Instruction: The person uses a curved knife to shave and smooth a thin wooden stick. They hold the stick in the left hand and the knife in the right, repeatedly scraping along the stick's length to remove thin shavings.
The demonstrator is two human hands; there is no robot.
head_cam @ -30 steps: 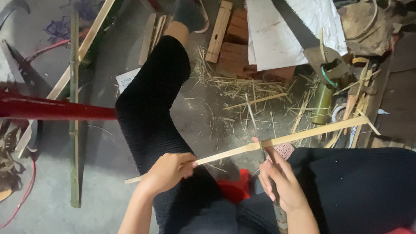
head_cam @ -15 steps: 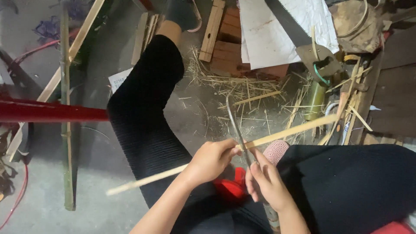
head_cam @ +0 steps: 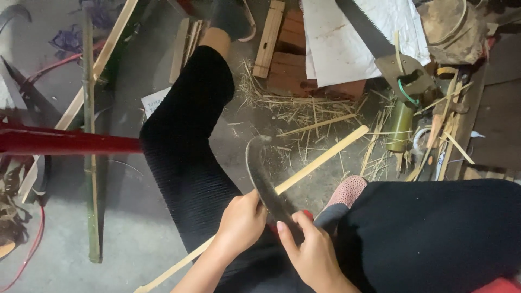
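Left hand (head_cam: 241, 223) closes around a long bamboo strip (head_cam: 320, 158), gripping it near its middle, just where a curved dark knife (head_cam: 264, 179) crosses it. Right hand (head_cam: 312, 250) wraps the knife's handle low down, fingers curled shut, thumb pointing up along the grip. Both hands sit close together over the lap, between the two black-clad legs.

The strip runs on a slant: its far end points up and right toward a green bamboo tube (head_cam: 400, 126), its near end trails down and left past the left forearm to the bottom edge of the view. The blade rises from the right hand and arches up and left over the strip, its tip hanging above the floor. Whether the edge has bitten into the strip or only lies against it cannot be told; the left hand hides the contact.

By the look of it, the step in hand is paring or splitting the strip with the blade. The next move would seem to call for a firm hold with the left hand and a controlled push of the edge along the grain, away from the fingers.

Shavings (head_cam: 304, 111) litter the floor ahead. A saw (head_cam: 374, 38) lies over white paper, and a red bar (head_cam: 65, 142) crosses at left.
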